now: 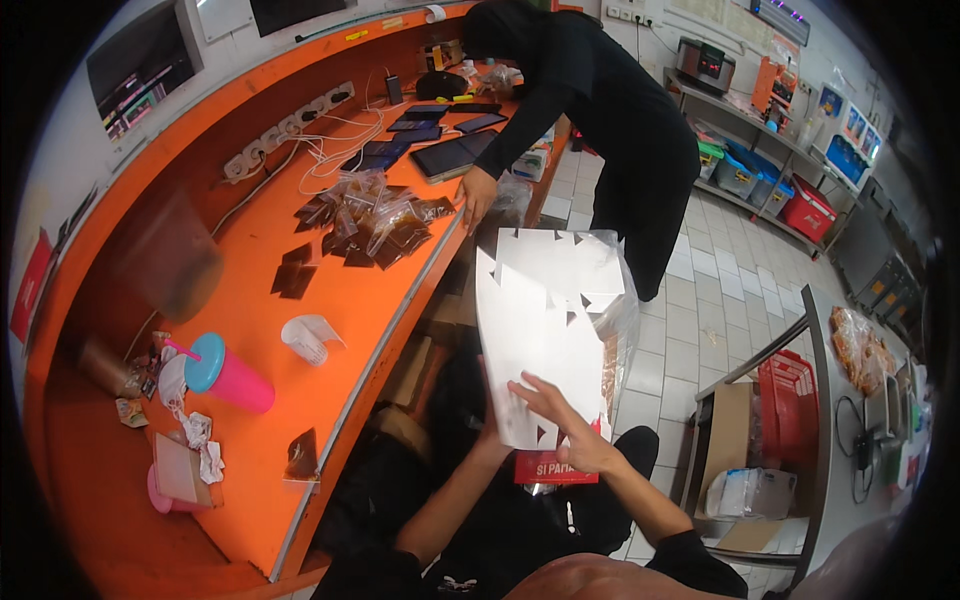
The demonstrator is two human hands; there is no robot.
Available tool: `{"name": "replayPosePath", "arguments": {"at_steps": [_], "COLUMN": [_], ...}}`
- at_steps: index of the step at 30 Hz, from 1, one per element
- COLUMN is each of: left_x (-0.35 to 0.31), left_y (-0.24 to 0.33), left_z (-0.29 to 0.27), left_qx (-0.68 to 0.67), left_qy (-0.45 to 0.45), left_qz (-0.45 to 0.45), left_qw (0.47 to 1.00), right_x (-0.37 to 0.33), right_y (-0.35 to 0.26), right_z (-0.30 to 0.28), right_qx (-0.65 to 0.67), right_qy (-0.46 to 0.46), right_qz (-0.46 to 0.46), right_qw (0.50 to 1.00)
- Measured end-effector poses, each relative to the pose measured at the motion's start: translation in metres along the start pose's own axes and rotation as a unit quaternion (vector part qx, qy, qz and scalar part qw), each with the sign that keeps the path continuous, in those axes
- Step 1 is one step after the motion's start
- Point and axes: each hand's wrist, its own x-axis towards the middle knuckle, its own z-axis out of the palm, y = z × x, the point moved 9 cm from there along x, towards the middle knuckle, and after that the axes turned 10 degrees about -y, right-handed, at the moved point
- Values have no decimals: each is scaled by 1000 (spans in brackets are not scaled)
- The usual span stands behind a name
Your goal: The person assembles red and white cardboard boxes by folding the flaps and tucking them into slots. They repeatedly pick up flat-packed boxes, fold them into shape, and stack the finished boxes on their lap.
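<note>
A stack of flat white cardboard box blanks (pixel 550 335) with notched edges stands in front of me, partly in a clear plastic wrap (pixel 628 340). My left hand (pixel 490 440) grips the stack's lower left edge; its fingers are mostly hidden behind the card. Across the lower right of the white face lies my right hand (pixel 565 425), open, fingers spread and touching the card. Below it a red printed panel (pixel 556 468) shows at the bottom of the stack.
To my left, an orange counter (pixel 375 310) holds small sachets of dark sauce (pixel 375 225), tablets (pixel 455 152), a pink tumbler (pixel 240 380) and a curled paper receipt (pixel 312 338). A person in black (pixel 610 110) leans on its far part. A metal table (pixel 815 400) stands at right.
</note>
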Motion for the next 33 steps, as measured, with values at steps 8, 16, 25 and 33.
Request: {"name": "replayPosePath", "arguments": {"at_steps": [8, 16, 25, 33], "left_x": [-14, -37, -22, -6], "left_y": [16, 10, 28, 36], "left_z": [61, 85, 116, 101], "left_qx": [226, 301, 276, 387], "left_qy": [-190, -314, -247, -138], "left_qz": [79, 93, 200, 110], "left_qw": [952, 896, 907, 905], "right_x": [-21, -29, -48, -27], "right_y": [-1, -23, -20, -25], "right_z": [-26, -26, -56, -40], "right_qx": [240, -47, 0, 29], "right_qy": [199, 238, 352, 334], "right_qz": [117, 46, 118, 36], "right_qw": [943, 969, 928, 941]}}
